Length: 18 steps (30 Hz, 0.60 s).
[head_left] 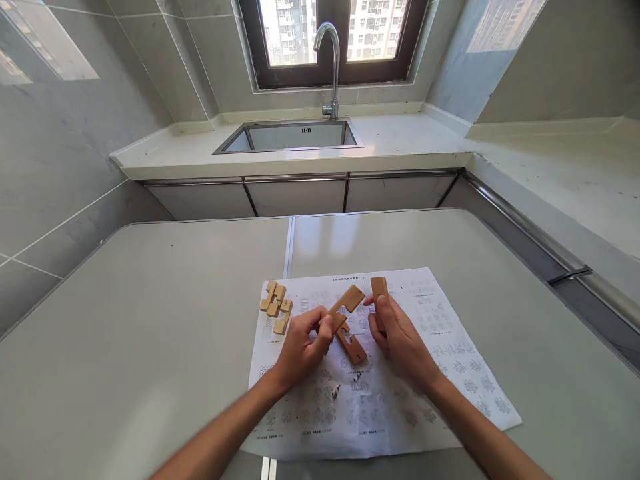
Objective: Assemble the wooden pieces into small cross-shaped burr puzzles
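My left hand (309, 340) pinches a notched wooden puzzle piece (353, 298) that slants up to the right. Between the fingers of my right hand (397, 333) is another wooden puzzle piece (379, 288), held upright with its lower part hidden by the thumb. Just under the left-hand piece is a reddish-brown notched puzzle piece (354, 350); whether it touches the piece above I cannot tell. Both hands are over a large printed paper sheet (400, 427). Several small pale wooden pieces (277, 305) lie together at the sheet's upper left.
The sheet lies on a light table (190, 320) with a seam (289, 247) down its middle. Beyond the table are a white counter (400, 137), a sink (300, 135), a curved tap (335, 73) and a window (373, 33). Another counter (565, 180) runs along the right.
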{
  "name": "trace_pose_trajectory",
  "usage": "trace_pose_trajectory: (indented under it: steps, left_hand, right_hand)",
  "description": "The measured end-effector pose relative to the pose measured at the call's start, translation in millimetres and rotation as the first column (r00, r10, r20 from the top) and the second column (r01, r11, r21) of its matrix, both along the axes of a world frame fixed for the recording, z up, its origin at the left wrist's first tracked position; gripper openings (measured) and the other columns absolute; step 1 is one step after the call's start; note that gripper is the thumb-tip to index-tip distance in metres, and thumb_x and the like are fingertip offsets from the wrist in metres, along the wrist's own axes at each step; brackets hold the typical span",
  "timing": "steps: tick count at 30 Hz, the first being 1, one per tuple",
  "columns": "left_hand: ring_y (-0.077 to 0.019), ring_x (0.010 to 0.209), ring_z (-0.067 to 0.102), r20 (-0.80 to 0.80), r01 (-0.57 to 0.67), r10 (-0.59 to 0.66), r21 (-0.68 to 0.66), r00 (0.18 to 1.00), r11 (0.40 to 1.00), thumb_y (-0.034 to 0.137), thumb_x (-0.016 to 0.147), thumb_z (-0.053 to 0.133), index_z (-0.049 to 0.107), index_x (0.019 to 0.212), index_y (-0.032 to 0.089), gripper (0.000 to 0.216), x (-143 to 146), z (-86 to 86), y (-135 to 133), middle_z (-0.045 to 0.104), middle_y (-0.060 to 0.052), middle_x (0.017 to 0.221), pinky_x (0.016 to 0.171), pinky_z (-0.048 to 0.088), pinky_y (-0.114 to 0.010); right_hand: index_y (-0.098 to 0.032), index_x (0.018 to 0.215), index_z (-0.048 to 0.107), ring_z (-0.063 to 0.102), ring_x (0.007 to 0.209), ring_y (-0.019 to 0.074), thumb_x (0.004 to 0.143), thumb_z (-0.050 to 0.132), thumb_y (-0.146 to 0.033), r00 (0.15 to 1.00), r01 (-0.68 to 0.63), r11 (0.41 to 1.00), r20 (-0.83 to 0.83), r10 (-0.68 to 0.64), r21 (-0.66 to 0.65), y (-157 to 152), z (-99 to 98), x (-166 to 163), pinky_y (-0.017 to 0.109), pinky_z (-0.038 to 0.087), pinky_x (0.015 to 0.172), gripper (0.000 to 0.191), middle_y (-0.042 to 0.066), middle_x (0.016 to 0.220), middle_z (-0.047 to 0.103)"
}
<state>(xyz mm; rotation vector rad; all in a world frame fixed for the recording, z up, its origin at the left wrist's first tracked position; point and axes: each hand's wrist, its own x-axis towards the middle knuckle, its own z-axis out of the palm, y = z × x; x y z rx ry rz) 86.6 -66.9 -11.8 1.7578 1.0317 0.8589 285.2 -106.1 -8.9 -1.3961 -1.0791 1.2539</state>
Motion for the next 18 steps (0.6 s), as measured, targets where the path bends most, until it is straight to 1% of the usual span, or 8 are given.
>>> trace_pose_trajectory:
  steps: [2,5,6,8,11,13,17,18]
  left_hand:
    - [-0.0130,0.056,0.044,-0.005,0.044,-0.044,0.000,0.999,0.999,0.036,0.104,0.042,0.045,0.066,0.022,0.040,0,1.5,0,0.050,0.003,0.058,0.059,0.034,-0.029]
    - [-0.0129,0.056,0.044,-0.002,0.104,-0.104,-0.019,0.995,0.994,0.036,0.104,0.041,0.046,0.067,0.021,0.040,0,3.0,0,0.050,0.003,0.058,0.058,0.033,-0.029]
    - [-0.0129,0.056,0.044,0.001,0.112,-0.112,-0.025,0.994,0.993,0.037,0.104,0.041,0.047,0.068,0.021,0.040,0,3.2,0,0.051,0.003,0.058,0.058,0.033,-0.029]
    - [-0.0129,0.055,0.044,0.006,0.112,-0.112,-0.035,0.994,0.993,0.038,0.105,0.041,0.047,0.068,0.021,0.041,0,3.2,0,0.050,0.003,0.058,0.058,0.033,-0.029]
    - [-0.0125,0.055,0.043,0.001,0.109,-0.109,-0.046,0.994,0.993,0.039,0.105,0.042,0.045,0.067,0.021,0.042,0,2.7,1,0.049,0.003,0.058,0.057,0.032,-0.029]
    - [-0.0123,0.054,0.042,-0.007,0.115,-0.116,-0.050,0.993,0.992,0.039,0.104,0.042,0.044,0.066,0.022,0.042,0,2.5,1,0.049,0.003,0.057,0.056,0.032,-0.029]
    - [-0.0121,0.053,0.044,-0.008,0.110,-0.111,-0.070,0.994,0.991,0.041,0.105,0.042,0.044,0.067,0.022,0.043,0,2.8,0,0.050,0.003,0.058,0.055,0.033,-0.028]
    - [-0.0121,0.053,0.044,-0.005,0.106,-0.107,-0.079,0.994,0.991,0.041,0.106,0.042,0.044,0.067,0.022,0.043,0,2.9,0,0.051,0.003,0.058,0.055,0.033,-0.028]
  right_hand:
    - [-0.022,0.109,0.058,0.032,0.047,0.0138,0.106,0.034,-0.072,0.999,-0.019,1.000,-0.029,0.019,-0.004,0,-1.4,1,0.025,0.033,0.047,0.055,-0.010,0.054,0.037]
    - [-0.022,0.095,0.057,0.035,0.051,0.0138,0.107,0.036,-0.070,0.997,-0.072,0.997,-0.016,0.072,0.021,-1,-5.2,0,0.026,0.036,0.051,0.054,-0.008,0.056,0.039]
    - [-0.022,0.094,0.057,0.036,0.052,0.0138,0.107,0.037,-0.069,0.996,-0.091,0.995,-0.009,0.092,0.029,-2,-6.3,-1,0.027,0.037,0.053,0.053,-0.008,0.057,0.039]
    - [-0.020,0.101,0.060,0.038,0.054,0.0140,0.108,0.038,-0.067,0.993,-0.121,0.992,0.010,0.121,0.037,-2,-7.5,-1,0.027,0.038,0.056,0.052,-0.007,0.059,0.040]
    - [-0.019,0.122,0.062,0.041,0.055,0.0151,0.108,0.038,-0.064,0.989,-0.136,0.990,0.055,0.135,0.032,-1,-7.3,0,0.028,0.040,0.059,0.053,-0.008,0.060,0.040]
    - [-0.019,0.126,0.062,0.042,0.055,0.0156,0.108,0.038,-0.063,0.987,-0.133,0.991,0.097,0.130,0.032,0,-7.2,2,0.029,0.040,0.059,0.054,-0.008,0.060,0.040]
    - [-0.020,0.105,0.066,0.044,0.054,0.0157,0.109,0.037,-0.063,0.965,-0.142,0.987,0.232,0.121,0.076,0,-10.5,5,0.029,0.038,0.056,0.051,-0.005,0.061,0.045]
    - [-0.021,0.103,0.065,0.045,0.054,0.0159,0.109,0.037,-0.061,0.955,-0.151,0.984,0.272,0.121,0.093,0,-11.7,5,0.029,0.038,0.056,0.050,-0.005,0.062,0.047]
